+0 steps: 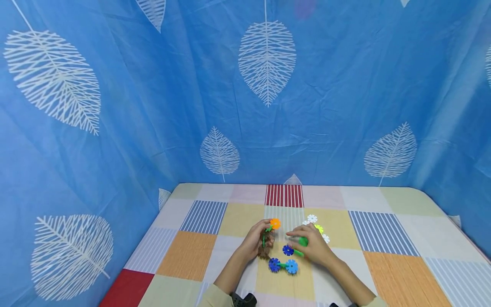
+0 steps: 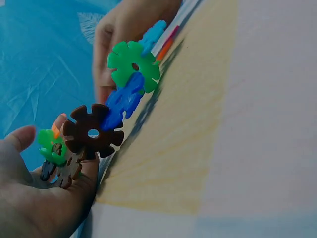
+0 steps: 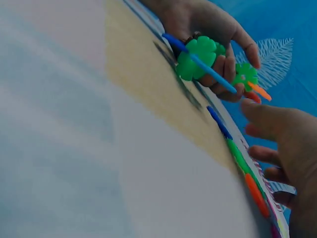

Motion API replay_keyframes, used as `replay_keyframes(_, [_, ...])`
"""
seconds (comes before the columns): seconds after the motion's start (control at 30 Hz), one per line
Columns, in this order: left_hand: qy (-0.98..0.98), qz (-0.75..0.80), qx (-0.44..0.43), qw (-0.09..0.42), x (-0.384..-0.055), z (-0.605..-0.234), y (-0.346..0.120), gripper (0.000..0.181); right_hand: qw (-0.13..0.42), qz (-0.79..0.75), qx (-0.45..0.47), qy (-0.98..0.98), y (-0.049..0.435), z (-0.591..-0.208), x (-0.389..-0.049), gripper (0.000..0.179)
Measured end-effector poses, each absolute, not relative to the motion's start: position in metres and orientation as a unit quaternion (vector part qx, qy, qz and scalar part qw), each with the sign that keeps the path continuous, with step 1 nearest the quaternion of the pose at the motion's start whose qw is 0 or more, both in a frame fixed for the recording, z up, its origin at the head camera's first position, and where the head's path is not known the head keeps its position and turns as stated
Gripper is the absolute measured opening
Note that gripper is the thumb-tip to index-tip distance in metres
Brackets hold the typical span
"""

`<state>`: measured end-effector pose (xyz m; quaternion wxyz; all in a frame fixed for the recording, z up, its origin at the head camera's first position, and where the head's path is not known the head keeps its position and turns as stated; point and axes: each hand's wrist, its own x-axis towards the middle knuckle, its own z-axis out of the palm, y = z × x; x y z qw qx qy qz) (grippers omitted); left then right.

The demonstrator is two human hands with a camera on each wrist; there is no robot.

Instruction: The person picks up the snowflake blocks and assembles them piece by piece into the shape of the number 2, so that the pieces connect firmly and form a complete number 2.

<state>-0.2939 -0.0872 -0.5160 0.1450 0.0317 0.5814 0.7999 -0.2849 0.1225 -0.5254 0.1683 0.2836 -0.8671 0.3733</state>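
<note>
My left hand (image 1: 253,239) grips a chain of flower-shaped interlocking discs, its fingers curled by the brown ones. An orange disc (image 1: 275,224) tops the chain near the fingertips. From a brown disc (image 2: 93,133) the chain runs on through a dark blue disc (image 2: 124,101), a green disc (image 2: 130,62) and a light blue disc (image 1: 291,267). My right hand (image 1: 312,245) hovers to the right, thumb and fingers apart and holding nothing. Below it are a dark blue disc (image 1: 288,250) and a green disc (image 1: 303,241), the latter partly hidden by the hand.
Beyond the right hand lie loose discs: a white disc (image 1: 312,218), a yellow disc (image 1: 319,229) and another white disc (image 1: 325,238). A patchwork-patterned cloth (image 1: 188,256) covers the table. Blue leaf-print curtains (image 1: 330,106) enclose its back and sides.
</note>
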Motion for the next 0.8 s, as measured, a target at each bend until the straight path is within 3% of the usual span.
replay_keyframes(0.2, [0.581, 0.801, 0.017, 0.144, -0.293, -0.516, -0.085, 0.025, 0.15, 0.311, 0.343, -0.873, 0.129, -0.528, -0.281, 0.027])
replay_keyframes(0.33, [0.58, 0.803, 0.014, 0.136, -0.29, -0.516, -0.08, 0.014, 0.13, 0.387, 0.303, -0.861, 0.127, -0.524, -0.281, 0.019])
replay_keyframes(0.6, [0.602, 0.788, 0.036, 0.128, -0.283, -0.516, -0.07, 0.014, 0.156, 0.56, 0.19, -0.791, 0.119, -0.521, -0.284, 0.013])
replay_keyframes(0.8, [0.602, 0.786, 0.04, 0.132, -0.281, -0.517, -0.067, 0.014, 0.114, 0.604, 0.192, -0.765, 0.114, -0.522, -0.284, 0.01])
